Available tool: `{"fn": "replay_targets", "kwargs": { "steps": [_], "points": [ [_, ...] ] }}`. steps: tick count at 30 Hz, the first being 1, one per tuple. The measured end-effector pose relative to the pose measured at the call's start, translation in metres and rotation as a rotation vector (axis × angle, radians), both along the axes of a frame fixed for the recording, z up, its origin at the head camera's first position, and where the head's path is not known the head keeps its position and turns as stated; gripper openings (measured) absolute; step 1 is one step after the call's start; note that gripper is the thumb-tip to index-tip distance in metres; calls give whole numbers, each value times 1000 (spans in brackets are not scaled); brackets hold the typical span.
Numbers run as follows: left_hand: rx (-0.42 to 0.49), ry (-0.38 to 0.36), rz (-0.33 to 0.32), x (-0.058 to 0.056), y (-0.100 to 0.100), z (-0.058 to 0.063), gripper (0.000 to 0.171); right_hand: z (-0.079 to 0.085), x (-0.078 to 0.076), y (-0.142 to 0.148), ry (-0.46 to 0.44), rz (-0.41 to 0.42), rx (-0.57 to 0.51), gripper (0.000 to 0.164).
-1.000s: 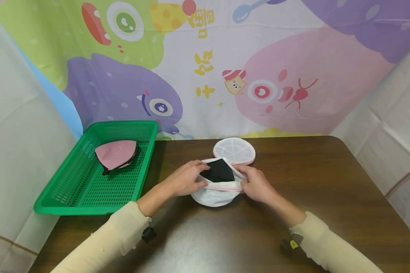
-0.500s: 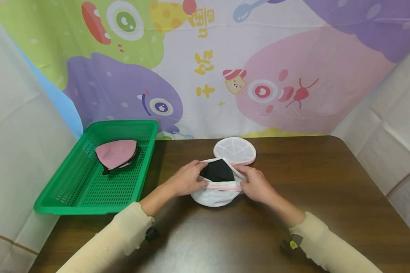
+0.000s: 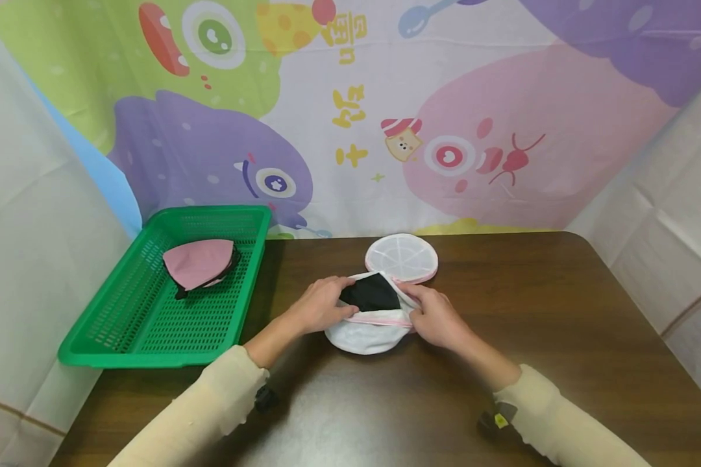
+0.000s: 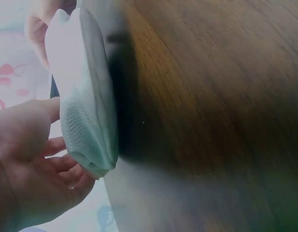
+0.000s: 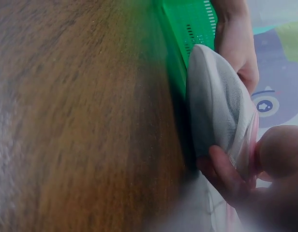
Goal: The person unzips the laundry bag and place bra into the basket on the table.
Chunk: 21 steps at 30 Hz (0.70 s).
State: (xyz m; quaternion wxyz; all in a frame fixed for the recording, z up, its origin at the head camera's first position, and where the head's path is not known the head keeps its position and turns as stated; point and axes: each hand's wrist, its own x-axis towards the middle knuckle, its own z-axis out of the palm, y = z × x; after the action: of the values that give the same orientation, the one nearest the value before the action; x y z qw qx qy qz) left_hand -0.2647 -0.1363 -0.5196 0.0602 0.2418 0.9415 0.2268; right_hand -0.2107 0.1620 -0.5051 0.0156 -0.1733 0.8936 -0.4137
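Observation:
A white mesh laundry bag (image 3: 367, 338) with a pink zip edge lies on the table, its mouth spread wide. Inside shows a piece of black cloth (image 3: 374, 293). My left hand (image 3: 321, 303) grips the bag's left side, thumb at the opening near the cloth; in the left wrist view its fingers curl around the end of the mesh. On the other side, my right hand (image 3: 439, 316) pinches the rim between thumb and fingers, as the right wrist view also shows. Just behind lies a round white mesh panel (image 3: 401, 257) with pink edging.
To the left stands a green plastic basket (image 3: 248, 292) holding a folded pink item (image 3: 200, 263) with black trim. A cartoon-printed curtain (image 3: 350, 194) hangs behind the brown wooden table (image 3: 537, 292).
My left hand has shifted slightly, its thumb now farther over the rim at the black cloth. My right hand keeps its hold, and the bag has barely moved.

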Motion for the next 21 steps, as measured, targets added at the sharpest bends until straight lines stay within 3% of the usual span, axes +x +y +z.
{"fn": "replay_targets", "kwargs": {
  "steps": [5,6,7,10,13,15,21],
  "points": [
    [20,1,25,2,2,2,70,27,14,-9,-54,-13,-7,70],
    [19,0,31,2,3,3,70,30,16,-10,-60,-17,-2,70],
    [31,-15,43,-5,3,-7,70,32,17,-11,-66,-20,1,70],
    [31,-26,60,-4,3,-7,71,43,22,-15,-100,-37,18,70],
    [45,-35,70,-4,3,-9,72,44,23,-16,-106,-38,19,70],
    [58,-37,72,-5,3,-11,73,42,21,-15,-97,-26,8,71],
    [79,-69,63,-7,3,-13,81,-4,0,-3,36,-2,-8,59]
  ]
}}
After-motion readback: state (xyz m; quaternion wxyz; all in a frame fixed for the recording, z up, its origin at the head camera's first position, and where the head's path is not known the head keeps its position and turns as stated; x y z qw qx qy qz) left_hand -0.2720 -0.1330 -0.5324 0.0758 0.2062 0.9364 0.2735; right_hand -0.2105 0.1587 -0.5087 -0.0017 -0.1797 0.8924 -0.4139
